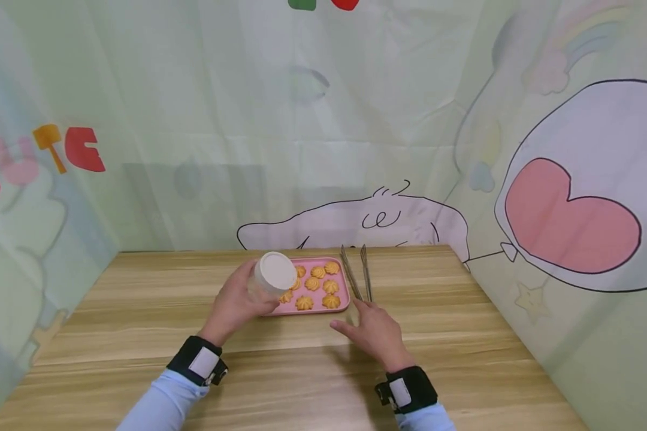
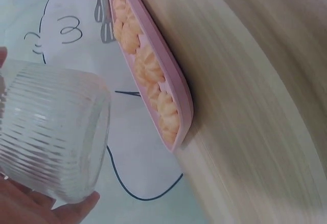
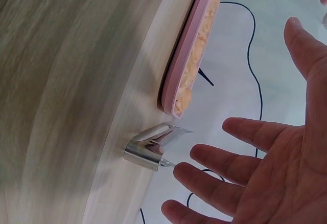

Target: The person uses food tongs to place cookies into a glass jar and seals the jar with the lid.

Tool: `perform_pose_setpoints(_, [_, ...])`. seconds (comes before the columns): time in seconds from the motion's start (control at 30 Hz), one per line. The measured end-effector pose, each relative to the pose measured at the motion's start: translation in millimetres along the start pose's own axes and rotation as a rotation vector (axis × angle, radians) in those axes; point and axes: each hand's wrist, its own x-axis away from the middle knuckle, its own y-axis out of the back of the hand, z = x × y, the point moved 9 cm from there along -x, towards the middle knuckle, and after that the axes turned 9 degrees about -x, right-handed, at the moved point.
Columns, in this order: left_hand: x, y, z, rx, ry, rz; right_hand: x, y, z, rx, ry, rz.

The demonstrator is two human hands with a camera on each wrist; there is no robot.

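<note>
My left hand (image 1: pixel 234 306) grips a clear ribbed jar (image 2: pixel 51 132) with a white lid (image 1: pixel 278 272), held above the left end of a pink tray (image 1: pixel 310 310). In the left wrist view the jar's ridged side shows, with fingertips curled around it. Several swirled golden cookies (image 1: pixel 312 283) lie on the tray, some hidden behind the jar. Metal tongs (image 3: pixel 148 150) lie on the table just right of the tray, their two arms spread apart. My right hand (image 1: pixel 380 333) hovers by the near end of the tongs, fingers extended and apart from them in the right wrist view.
The wood-grain table (image 1: pixel 280 371) extends around the tray, and its far edge meets a printed cloth backdrop (image 1: pixel 205 120). More printed cloth hangs on the left and right sides. Both wrists wear black straps (image 1: pixel 196 360).
</note>
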Motion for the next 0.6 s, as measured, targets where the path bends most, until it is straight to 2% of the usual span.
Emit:
perform_pose_setpoints(0.33, [6.6, -12.6, -12.9, -0.256, -0.114, -0.037, -0.7, 1.0, 5.0, -0.048, -0.017, 0.016])
perform_pose_setpoints(0.47, [10.9, -22.1, -18.1, -0.363, -0.129, -0.014, -0.3, 1.5, 9.5, -0.091, -0.019, 0.024])
perform_pose_setpoints(0.6, [14.4, -32.8, -24.1, -0.418, -0.161, 0.012, -0.1, 1.7, 14.0, -0.141, -0.015, 0.022])
